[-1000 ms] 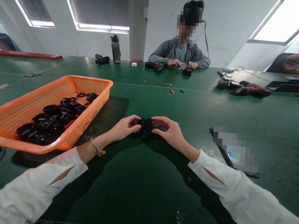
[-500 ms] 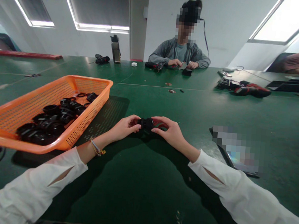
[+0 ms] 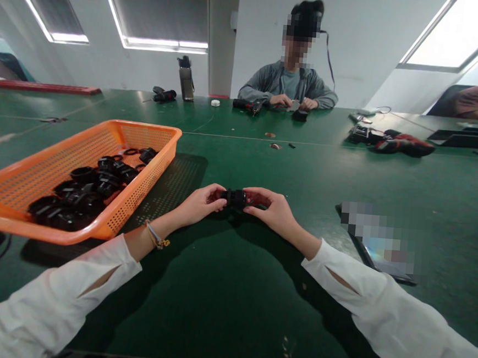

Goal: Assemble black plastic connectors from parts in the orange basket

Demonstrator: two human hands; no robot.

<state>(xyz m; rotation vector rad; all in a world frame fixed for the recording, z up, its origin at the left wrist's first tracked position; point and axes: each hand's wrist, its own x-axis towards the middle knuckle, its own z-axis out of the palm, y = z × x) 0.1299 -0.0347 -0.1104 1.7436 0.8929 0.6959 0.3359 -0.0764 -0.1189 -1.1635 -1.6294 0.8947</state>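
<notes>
Just above the green table, near the middle of the head view, is a small black cylindrical fitting [image 3: 236,198] with a raised collar, lying sideways. Its left end is pinched between the thumb and fingers of my left hand [image 3: 201,203]. The thumb and fingers of my right hand [image 3: 272,208] close on the other end. My fingertips hide both ends, and its exact kind cannot be made out. Left of my hands stands an orange perforated basket [image 3: 138,196] holding several black fittings [image 3: 84,191], some ring-shaped.
Right of my hands lies a dark flat device [image 3: 377,239], its screen blurred out. Across the green table [image 3: 230,288] sits a person [image 3: 290,84] handling a small part. A bottle [image 3: 185,79], a black-and-red tool [image 3: 247,106] and red-and-black items [image 3: 403,142] stand farther off.
My right fingers have shifted slightly around the fitting's right end. Both hands keep their hold, and the whole view has moved very slightly.
</notes>
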